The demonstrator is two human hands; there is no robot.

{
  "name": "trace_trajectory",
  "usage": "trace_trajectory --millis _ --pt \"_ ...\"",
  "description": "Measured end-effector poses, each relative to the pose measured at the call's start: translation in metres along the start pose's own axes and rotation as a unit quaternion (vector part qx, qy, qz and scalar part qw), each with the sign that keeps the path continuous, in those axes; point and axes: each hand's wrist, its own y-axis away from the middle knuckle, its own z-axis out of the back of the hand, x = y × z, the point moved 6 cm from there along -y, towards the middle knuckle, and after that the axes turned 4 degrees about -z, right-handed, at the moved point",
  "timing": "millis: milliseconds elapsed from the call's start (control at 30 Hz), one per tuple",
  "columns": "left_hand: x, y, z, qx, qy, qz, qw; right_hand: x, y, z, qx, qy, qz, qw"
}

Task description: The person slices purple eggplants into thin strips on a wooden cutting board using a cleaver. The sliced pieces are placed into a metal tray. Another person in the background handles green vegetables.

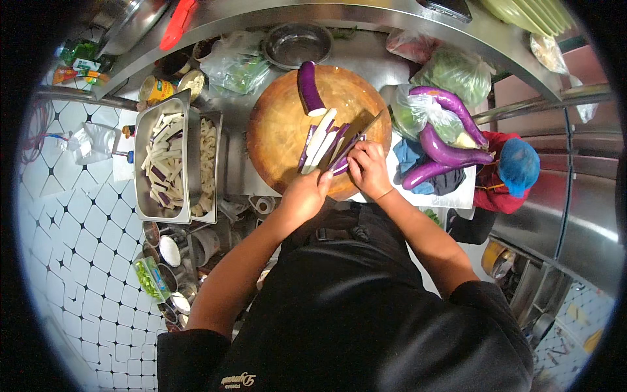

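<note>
My left hand grips the handle of a kitchen knife, its blade angled up and right over a round wooden chopping block. Curled fingers of my right hand hold a purple eggplant piece beside the blade. Cut eggplant strips, white inside with purple skin, lie left of the knife. A thick eggplant section with a cut end rests at the block's far side. The blade hides part of the pieces under it.
Left of the block stand a steel pan of eggplant strips and another pan with pale cut vegetables. Whole eggplants lie at right beside bagged greens. A steel bowl sits behind. A person in a blue hair cover is at right.
</note>
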Motion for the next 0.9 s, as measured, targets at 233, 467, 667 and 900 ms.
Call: trace_trajectory --millis 233,467,667,900 --pt "-0.005 0.002 0.024 -0.034 -0.039 0.005 0.999 0.006 -0.006 0.003 0.029 0.024 0.019 0.999" --pt "-0.015 0.029 0.034 -0.005 -0.008 -0.020 1.000 -0.006 0.008 0.011 0.032 0.011 -0.008 0.999" --pt "-0.025 0.036 0.029 0.017 0.008 -0.003 1.000 -0.007 0.010 0.009 0.016 0.014 -0.007 1.000" --pt "-0.003 0.001 -0.009 -0.019 0.009 -0.019 1.000 -0.004 0.007 0.010 0.034 0.024 0.002 0.999"
